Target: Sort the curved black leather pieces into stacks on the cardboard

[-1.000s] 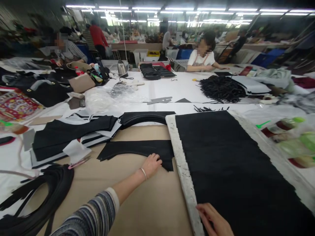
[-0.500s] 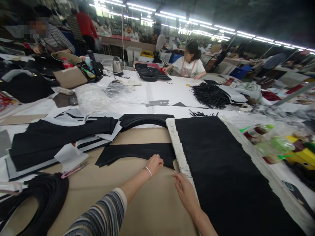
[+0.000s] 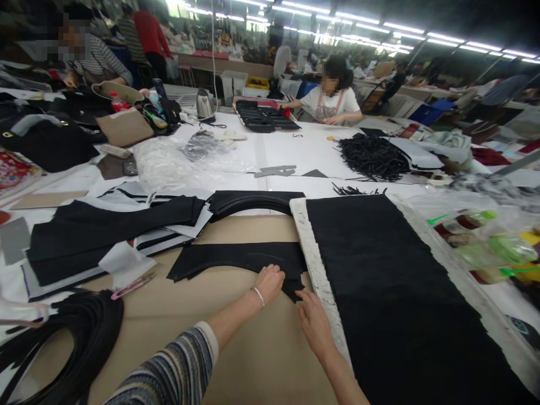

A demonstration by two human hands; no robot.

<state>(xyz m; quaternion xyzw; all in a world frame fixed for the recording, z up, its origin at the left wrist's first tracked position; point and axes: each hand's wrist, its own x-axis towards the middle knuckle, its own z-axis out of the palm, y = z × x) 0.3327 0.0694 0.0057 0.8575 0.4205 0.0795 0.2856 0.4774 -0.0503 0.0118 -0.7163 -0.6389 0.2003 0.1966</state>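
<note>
A black curved piece of material (image 3: 236,254), with an arched lower edge, lies flat on the brown board. My left hand (image 3: 270,282) is closed at its lower right edge, fingers curled over the material. Below, a black flap angles down toward my right hand (image 3: 314,320). The right thumb and forefinger meet at the corner of this flap, though the exact grip is partly hidden. Just right of that hand runs the pale, ragged border of a large board covered in black (image 3: 392,281).
Black and grey cut pieces (image 3: 113,225) are heaped at left, above a pink-handled tool (image 3: 134,286) and a coil of black strips (image 3: 101,332). More curved pieces (image 3: 257,199) lie behind. Drink bottles (image 3: 468,222) stand at right. A co-worker (image 3: 333,101) sits across the table.
My right hand has come up to the corner of the black piece, whose lower right end now angles downward. My left hand stays at its edge. The view has shifted slightly.
</note>
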